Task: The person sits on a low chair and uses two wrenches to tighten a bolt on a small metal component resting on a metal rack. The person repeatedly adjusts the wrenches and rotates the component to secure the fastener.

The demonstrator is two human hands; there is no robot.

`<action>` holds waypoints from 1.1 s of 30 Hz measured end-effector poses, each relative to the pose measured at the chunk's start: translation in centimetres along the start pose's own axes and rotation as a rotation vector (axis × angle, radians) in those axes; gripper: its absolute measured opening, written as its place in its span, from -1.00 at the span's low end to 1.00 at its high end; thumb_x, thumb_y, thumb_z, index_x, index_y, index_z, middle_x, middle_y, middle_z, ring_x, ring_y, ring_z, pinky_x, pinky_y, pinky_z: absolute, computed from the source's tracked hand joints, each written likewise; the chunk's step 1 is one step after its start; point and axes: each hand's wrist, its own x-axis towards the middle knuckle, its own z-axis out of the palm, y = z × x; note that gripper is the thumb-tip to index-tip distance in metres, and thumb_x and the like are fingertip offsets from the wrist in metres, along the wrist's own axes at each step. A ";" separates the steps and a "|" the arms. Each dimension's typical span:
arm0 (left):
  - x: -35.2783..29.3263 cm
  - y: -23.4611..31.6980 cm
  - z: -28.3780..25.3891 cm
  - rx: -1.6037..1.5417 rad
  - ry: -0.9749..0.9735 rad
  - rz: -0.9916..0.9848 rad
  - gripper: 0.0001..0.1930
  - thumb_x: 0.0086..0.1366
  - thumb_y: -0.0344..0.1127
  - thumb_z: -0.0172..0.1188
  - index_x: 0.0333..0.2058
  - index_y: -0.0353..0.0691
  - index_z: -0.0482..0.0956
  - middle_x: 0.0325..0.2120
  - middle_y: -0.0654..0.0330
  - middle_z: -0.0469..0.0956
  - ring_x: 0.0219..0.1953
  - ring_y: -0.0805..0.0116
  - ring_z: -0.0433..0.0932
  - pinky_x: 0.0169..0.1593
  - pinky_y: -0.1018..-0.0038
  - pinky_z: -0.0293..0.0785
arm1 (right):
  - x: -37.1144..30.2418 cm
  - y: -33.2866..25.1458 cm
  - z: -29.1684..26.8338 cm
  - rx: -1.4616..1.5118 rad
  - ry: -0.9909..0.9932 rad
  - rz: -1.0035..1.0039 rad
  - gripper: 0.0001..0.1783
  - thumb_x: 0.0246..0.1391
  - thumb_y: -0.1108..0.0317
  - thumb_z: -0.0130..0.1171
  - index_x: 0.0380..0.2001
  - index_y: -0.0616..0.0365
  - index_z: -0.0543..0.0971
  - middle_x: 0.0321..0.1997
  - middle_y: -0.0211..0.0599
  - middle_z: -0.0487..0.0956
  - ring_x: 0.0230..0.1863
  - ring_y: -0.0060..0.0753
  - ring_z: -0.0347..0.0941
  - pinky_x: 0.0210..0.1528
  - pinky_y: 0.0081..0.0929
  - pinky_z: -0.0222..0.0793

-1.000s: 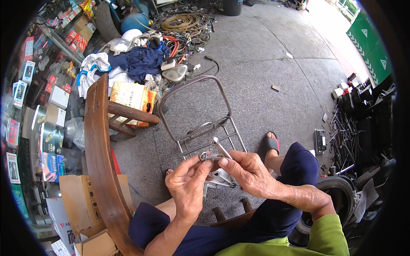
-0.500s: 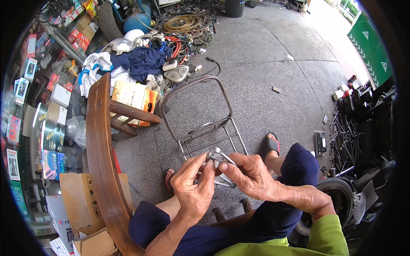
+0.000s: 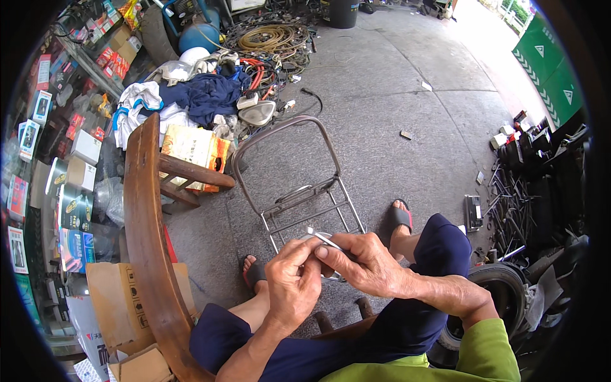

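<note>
Both of my hands meet in front of my lap, above the near end of a metal rack. Thumb and fingers of my right hand are closed on a slim silver wrench, which is seen edge-on and partly covered by the fingers. My left hand is pinched shut against the wrench's head end; whatever small piece sits between its fingertips is hidden. Beneath the hands, the tubular metal rack with a rounded hoop and thin crossbars rests on the floor between my feet.
Along my left runs a curved wooden bench, with a cardboard box beside it and a glass case of packaged goods beyond. Clothes and coiled hose lie farther off. At right are a tyre and piled metal tools.
The wrench has turned from showing its rounded head to lying edge-on. My left fingers have closed in around its end, and the head view has shifted slightly.
</note>
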 end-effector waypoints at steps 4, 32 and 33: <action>0.0 0.0 0.2 0.045 -0.002 0.006 -0.83 0.34 -0.65 0.03 -0.16 -0.48 0.57 -0.34 0.18 0.56 -0.40 0.52 0.59 -0.34 0.59 0.56 | 0.2 -0.2 -0.3 -0.068 -0.043 0.061 -0.57 0.35 0.10 0.04 -0.32 0.32 0.58 -0.60 -0.23 0.58 -0.55 -0.54 0.52 -0.51 -0.45 0.40; 0.7 -0.7 -1.0 0.150 0.172 -0.054 -0.82 0.30 -0.59 0.12 -0.14 -0.38 0.58 -0.38 0.15 0.55 -0.53 0.52 0.56 -0.48 0.58 0.47 | -0.1 -0.8 -0.3 0.451 -0.246 0.306 -0.62 0.44 0.15 -0.16 -0.16 0.34 0.40 -0.40 -0.17 0.64 -0.54 -0.49 0.61 -0.53 -0.59 0.56; 0.6 -1.1 -1.1 0.182 0.174 -0.027 -0.83 0.30 -0.58 0.13 -0.14 -0.38 0.58 -0.38 0.15 0.55 -0.52 0.52 0.56 -0.47 0.57 0.47 | -0.1 -0.6 -0.3 0.488 -0.257 0.315 -0.61 0.44 0.15 -0.17 -0.16 0.34 0.39 -0.40 -0.15 0.64 -0.53 -0.47 0.62 -0.53 -0.58 0.57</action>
